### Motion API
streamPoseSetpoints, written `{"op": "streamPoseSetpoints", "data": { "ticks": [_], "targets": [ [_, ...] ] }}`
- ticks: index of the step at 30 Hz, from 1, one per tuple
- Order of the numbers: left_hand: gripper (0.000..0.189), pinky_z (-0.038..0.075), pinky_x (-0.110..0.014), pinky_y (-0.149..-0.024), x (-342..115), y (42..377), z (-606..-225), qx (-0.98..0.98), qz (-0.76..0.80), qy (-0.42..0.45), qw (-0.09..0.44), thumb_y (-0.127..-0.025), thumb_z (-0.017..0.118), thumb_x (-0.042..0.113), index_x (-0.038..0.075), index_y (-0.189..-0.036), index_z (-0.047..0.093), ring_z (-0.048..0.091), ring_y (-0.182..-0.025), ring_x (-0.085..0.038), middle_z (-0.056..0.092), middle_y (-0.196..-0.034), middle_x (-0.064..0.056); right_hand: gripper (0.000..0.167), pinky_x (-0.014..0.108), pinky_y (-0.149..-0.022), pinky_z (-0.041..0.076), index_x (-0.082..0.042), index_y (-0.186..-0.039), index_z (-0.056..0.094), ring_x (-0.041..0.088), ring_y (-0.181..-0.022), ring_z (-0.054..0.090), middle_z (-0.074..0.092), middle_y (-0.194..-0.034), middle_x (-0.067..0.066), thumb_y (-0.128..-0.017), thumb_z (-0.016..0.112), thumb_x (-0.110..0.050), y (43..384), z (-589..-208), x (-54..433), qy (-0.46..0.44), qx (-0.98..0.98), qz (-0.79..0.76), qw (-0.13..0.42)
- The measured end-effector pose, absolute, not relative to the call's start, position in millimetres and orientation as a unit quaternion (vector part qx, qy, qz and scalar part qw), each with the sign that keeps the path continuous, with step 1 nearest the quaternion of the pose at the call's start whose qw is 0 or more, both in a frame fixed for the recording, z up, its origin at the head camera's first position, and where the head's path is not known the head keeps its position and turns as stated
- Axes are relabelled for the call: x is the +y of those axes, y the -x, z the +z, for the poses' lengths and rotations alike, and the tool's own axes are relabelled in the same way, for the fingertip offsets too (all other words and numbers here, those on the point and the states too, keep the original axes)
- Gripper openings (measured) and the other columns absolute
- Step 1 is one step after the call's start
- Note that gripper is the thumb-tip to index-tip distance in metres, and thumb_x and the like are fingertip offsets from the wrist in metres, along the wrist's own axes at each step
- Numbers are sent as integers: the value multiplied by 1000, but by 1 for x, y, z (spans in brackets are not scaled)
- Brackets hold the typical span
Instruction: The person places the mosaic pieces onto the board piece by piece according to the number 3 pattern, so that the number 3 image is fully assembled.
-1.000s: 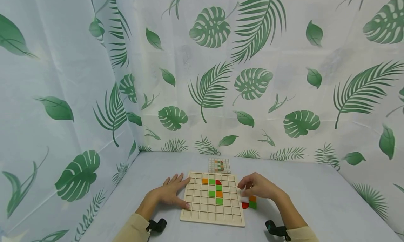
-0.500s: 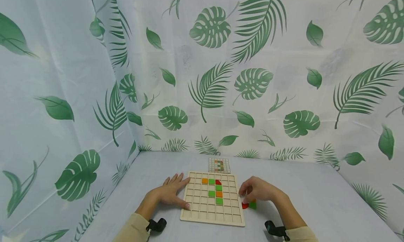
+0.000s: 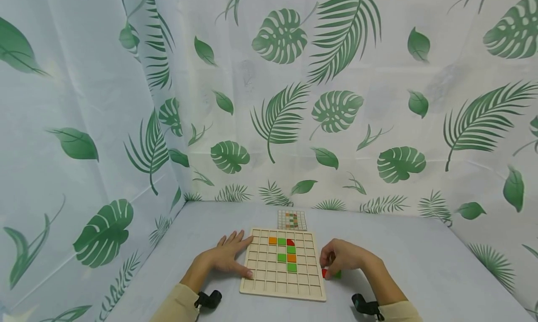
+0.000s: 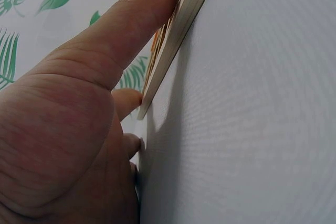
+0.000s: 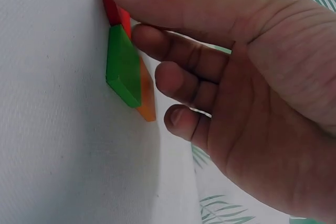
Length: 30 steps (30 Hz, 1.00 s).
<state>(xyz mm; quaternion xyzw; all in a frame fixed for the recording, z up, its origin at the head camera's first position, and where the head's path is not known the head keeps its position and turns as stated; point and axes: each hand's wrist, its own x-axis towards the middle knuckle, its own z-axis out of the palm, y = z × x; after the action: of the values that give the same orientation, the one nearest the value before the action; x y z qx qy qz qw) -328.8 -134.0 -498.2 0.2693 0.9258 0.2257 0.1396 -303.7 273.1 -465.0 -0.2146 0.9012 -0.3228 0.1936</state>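
"Please, where is the right hand (image 5: 247,93)?"

"Its thumb covers part of the red tile (image 5: 109,6), just beside the green tile (image 5: 123,66). Three bent fingers (image 5: 170,80) are near the green tile."

"And the orange tile (image 5: 147,93)?"

"It lies directly behind the green tile."

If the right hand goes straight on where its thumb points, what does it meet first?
The right hand would most likely meet the red piece; whether they touch is unclear.

The board (image 3: 269,285) lies on the table (image 3: 403,249), a card (image 3: 292,220) behind it, loose tiles (image 5: 124,69) at its right.
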Motion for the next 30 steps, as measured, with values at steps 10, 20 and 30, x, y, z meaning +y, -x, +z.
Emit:
{"op": "streamPoseSetpoints", "data": {
  "ticks": [10,20,30],
  "targets": [
    [118,2,-65,-128,-134,329,-499,926,226,-270,140,-75,78,74,22,-167,25,2,-163,-41,9,-175,-19,22,28,-61,45,-9,-84,73,16,-73,55,67,-80,1,-73,89,0,302,-466,270,224,899,-322,196],
    [119,2,-65,-129,-134,331,-500,924,231,-270,139,-75,77,75,22,-167,25,2,-163,-42,9,-175,-20,18,24,-59,44,-8,-84,71,12,-68,55,66,-77,-1,-77,87,-1,303,-463,272,252,887,-338,188],
    [119,2,-65,-129,-134,331,-500,924,230,-269,141,-75,77,75,22,-167,24,2,-162,-42,8,-175,-20,7,28,-65,52,-9,-90,73,19,-76,63,71,-86,6,-89,76,-2,307,-458,275,232,879,-396,130]
  ]
}}
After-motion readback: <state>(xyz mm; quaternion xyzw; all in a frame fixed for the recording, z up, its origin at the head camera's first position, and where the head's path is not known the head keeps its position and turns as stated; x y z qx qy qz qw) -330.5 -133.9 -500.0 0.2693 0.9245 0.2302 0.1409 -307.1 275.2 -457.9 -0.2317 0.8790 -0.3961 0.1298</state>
